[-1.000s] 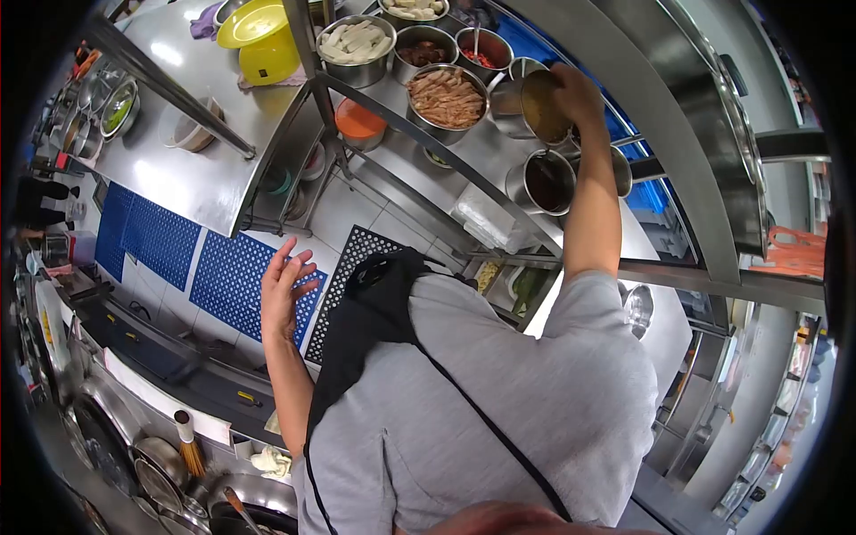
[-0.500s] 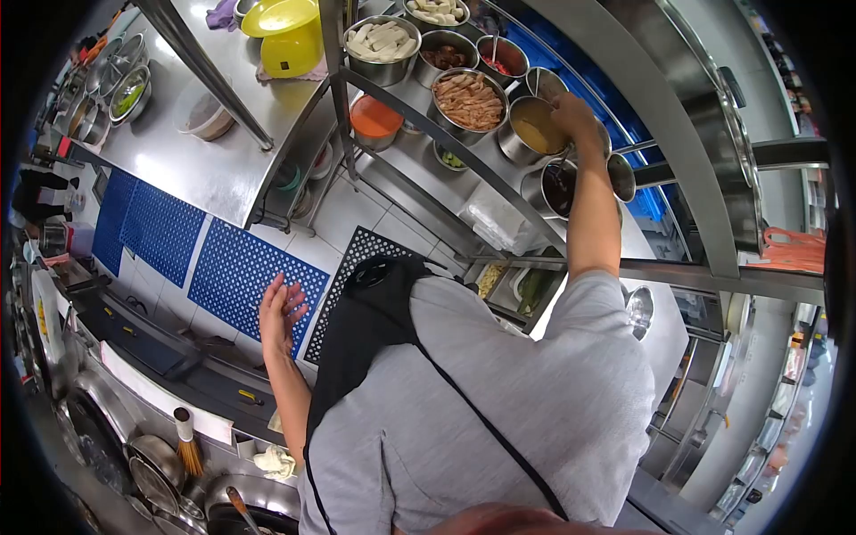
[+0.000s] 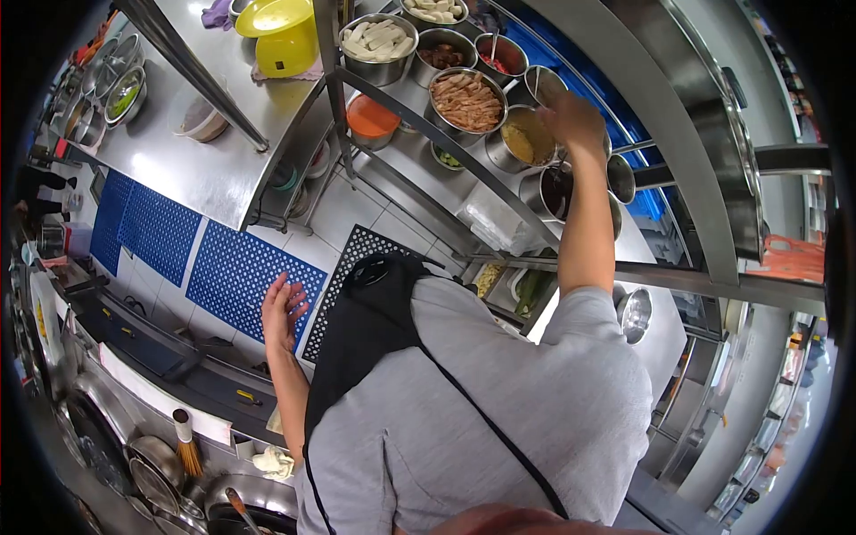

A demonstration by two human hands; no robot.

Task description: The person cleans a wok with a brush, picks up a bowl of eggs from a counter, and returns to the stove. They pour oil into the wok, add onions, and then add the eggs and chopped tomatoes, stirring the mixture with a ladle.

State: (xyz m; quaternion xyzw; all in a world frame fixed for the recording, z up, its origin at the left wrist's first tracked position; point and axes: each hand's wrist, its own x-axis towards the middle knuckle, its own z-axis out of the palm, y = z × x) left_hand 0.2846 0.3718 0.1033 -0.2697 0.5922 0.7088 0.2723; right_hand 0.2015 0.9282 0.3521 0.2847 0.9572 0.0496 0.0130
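My right hand [image 3: 575, 120] reaches over a steel pot of yellow-brown liquid [image 3: 526, 138] on the counter. Its fingers are curled and blurred, and whatever they hold is too hidden to make out. Beside that pot stand a pot of dark liquid [image 3: 557, 190], a bowl of pale orange strips [image 3: 466, 100] and a steel container [image 3: 544, 85] behind. My left hand [image 3: 283, 310] hangs in the air above a blue perforated mat [image 3: 241, 272], with its fingers apart and nothing in them.
A steel shelf frame [image 3: 446, 141] crosses in front of the pots. Left of it, a steel table [image 3: 178, 169] bears a yellow scale [image 3: 287, 49]. Pans and a bamboo brush [image 3: 188, 455] lie at the lower left. A metal bowl [image 3: 635, 315] sits right of my right arm.
My right hand has shifted slightly and turned over the pot of yellow-brown liquid, whose surface now looks disturbed. My left hand has barely moved.
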